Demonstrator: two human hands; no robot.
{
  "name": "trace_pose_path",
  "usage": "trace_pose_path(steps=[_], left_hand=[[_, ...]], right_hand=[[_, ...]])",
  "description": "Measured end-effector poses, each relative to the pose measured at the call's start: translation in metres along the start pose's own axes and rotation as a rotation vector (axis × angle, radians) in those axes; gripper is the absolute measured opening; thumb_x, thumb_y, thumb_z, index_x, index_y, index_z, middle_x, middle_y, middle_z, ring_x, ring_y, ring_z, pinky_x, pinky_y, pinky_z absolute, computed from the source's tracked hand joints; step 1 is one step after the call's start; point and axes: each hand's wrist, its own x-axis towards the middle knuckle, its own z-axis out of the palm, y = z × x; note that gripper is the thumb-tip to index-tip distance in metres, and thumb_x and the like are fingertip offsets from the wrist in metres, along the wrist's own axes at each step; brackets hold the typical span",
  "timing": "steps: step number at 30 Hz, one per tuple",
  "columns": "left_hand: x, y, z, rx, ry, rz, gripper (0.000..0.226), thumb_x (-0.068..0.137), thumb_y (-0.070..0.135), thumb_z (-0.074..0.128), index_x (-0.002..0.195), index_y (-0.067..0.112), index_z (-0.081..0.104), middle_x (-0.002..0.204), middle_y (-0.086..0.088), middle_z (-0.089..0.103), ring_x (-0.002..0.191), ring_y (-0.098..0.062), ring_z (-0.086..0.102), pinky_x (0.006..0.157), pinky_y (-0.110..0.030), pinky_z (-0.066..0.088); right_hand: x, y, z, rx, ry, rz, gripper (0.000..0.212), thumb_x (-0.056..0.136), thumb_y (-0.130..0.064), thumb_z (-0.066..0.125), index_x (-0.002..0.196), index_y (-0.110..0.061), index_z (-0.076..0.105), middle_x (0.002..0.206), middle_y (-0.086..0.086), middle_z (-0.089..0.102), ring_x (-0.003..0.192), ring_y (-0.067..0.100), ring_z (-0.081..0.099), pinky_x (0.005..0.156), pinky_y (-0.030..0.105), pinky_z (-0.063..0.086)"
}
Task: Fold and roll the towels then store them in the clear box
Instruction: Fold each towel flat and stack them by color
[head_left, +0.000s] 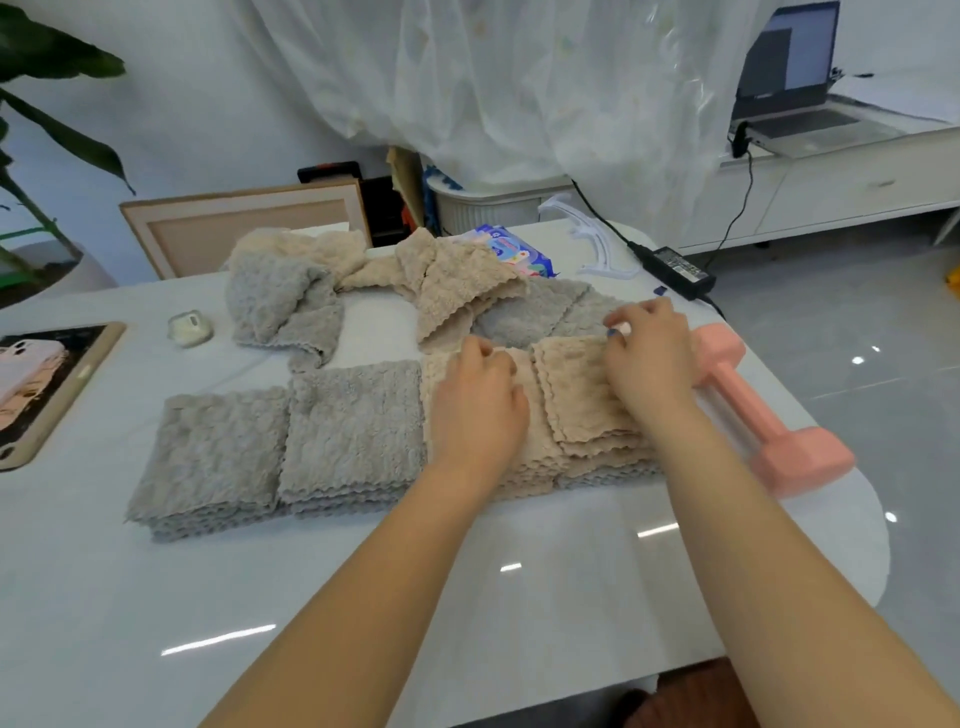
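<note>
Both hands are on a beige towel (571, 400) near the right end of the white table (467, 597). The left hand (478, 400) bends its fingers and grabs the towel's far edge. The right hand (649, 364) pinches that far edge too. The towel lies flat on top of more beige ones. Two piles of folded grey towels (353, 426) sit just to its left. A heap of loose towels (457, 280) lies behind. A pink dumbbell (769, 415) rests beside the right hand.
</note>
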Motion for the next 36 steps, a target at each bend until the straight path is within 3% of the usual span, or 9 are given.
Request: trace_pose_path(steps=[5, 10, 13, 15, 19, 23, 27, 30, 36], left_hand=[[-0.005, -0.064, -0.002, 0.209, -0.042, -0.183, 0.044, 0.096, 0.043, 0.038, 0.133, 0.02, 0.047, 0.149, -0.009, 0.031, 0.136, -0.027, 0.029, 0.108, -0.045, 0.024], [-0.025, -0.097, 0.024, 0.162, -0.144, -0.174, 0.068, 0.092, 0.057, 0.0, 0.149, 0.029, 0.022, 0.159, -0.004, 0.014, 0.146, -0.02, 0.008, 0.116, -0.045, 0.001], [-0.025, -0.098, 0.029, 0.135, -0.127, -0.175, 0.079, 0.083, 0.057, -0.011, 0.149, 0.03, 0.022, 0.159, -0.003, 0.014, 0.146, -0.019, 0.007, 0.116, -0.044, -0.002], [-0.023, -0.1, 0.03, 0.124, -0.119, -0.171, 0.078, 0.084, 0.057, -0.009, 0.149, 0.029, 0.023, 0.158, -0.004, 0.015, 0.146, -0.02, 0.008, 0.116, -0.044, -0.001], [-0.023, -0.101, 0.027, 0.065, -0.142, -0.174, 0.056, 0.099, 0.051, 0.016, 0.149, 0.027, 0.023, 0.158, -0.004, 0.014, 0.146, -0.019, 0.006, 0.116, -0.043, -0.003], [-0.022, -0.107, 0.016, -0.192, -0.181, -0.184, 0.052, 0.099, 0.045, 0.036, 0.146, 0.025, 0.028, 0.156, -0.002, 0.019, 0.145, -0.018, 0.011, 0.117, -0.042, -0.003], [-0.018, -0.112, -0.015, -0.774, -0.11, -0.31, 0.059, 0.093, 0.029, 0.057, 0.144, 0.024, 0.028, 0.147, -0.001, 0.03, 0.136, -0.023, 0.031, 0.113, -0.047, 0.027], [-0.008, -0.115, -0.042, -0.967, -0.017, -0.343, 0.079, 0.088, 0.031, 0.065, 0.148, 0.031, 0.013, 0.148, -0.003, 0.024, 0.133, -0.023, 0.034, 0.106, -0.044, 0.039], [-0.002, -0.121, -0.07, -1.084, 0.048, -0.384, 0.096, 0.075, 0.048, 0.074, 0.143, 0.049, 0.006, 0.149, -0.008, 0.02, 0.124, -0.037, 0.047, 0.058, -0.023, 0.056]], right_hand=[[0.031, -0.057, 0.029, 0.353, -0.674, 0.079, 0.036, 0.096, -0.015, 0.048, 0.131, -0.016, 0.054, 0.135, 0.011, 0.052, 0.119, 0.024, 0.05, 0.097, 0.029, 0.037], [0.041, -0.07, 0.062, 0.193, -0.839, 0.104, 0.041, 0.093, -0.021, 0.055, 0.134, -0.011, 0.053, 0.14, 0.01, 0.048, 0.126, 0.028, 0.046, 0.105, 0.035, 0.038], [0.052, -0.047, 0.092, 0.067, -0.754, 0.112, 0.032, 0.074, -0.04, 0.056, 0.103, -0.031, 0.068, 0.136, 0.011, 0.052, 0.125, 0.034, 0.045, 0.107, 0.048, 0.034], [0.058, -0.027, 0.109, 0.244, -0.582, 0.154, 0.011, 0.072, -0.039, 0.056, 0.077, -0.033, 0.063, 0.128, 0.01, 0.057, 0.125, 0.034, 0.045, 0.107, 0.055, 0.031], [0.031, -0.076, 0.048, 0.751, -0.261, 0.19, 0.015, 0.087, -0.017, 0.057, 0.089, -0.022, 0.071, 0.104, 0.003, 0.067, 0.101, 0.02, 0.06, 0.093, 0.039, 0.048], [0.034, -0.114, -0.004, 1.048, -0.325, 0.085, 0.024, 0.095, -0.012, 0.051, 0.085, -0.017, 0.073, 0.098, 0.002, 0.069, 0.1, 0.018, 0.063, 0.092, 0.03, 0.049], [0.021, -0.158, -0.055, 1.286, -0.379, -0.084, 0.025, 0.094, -0.003, 0.045, 0.088, -0.005, 0.069, 0.086, 0.003, 0.068, 0.081, 0.013, 0.066, 0.077, 0.024, 0.051], [0.001, -0.18, -0.081, 1.432, -0.474, -0.158, 0.026, 0.09, -0.009, 0.047, 0.087, -0.008, 0.072, 0.092, 0.003, 0.068, 0.09, 0.018, 0.063, 0.086, 0.034, 0.047], [-0.046, -0.202, -0.09, 1.677, -0.679, -0.141, 0.03, 0.086, -0.017, 0.048, 0.077, -0.006, 0.074, 0.088, 0.004, 0.07, 0.093, 0.025, 0.061, 0.099, 0.051, 0.041]])
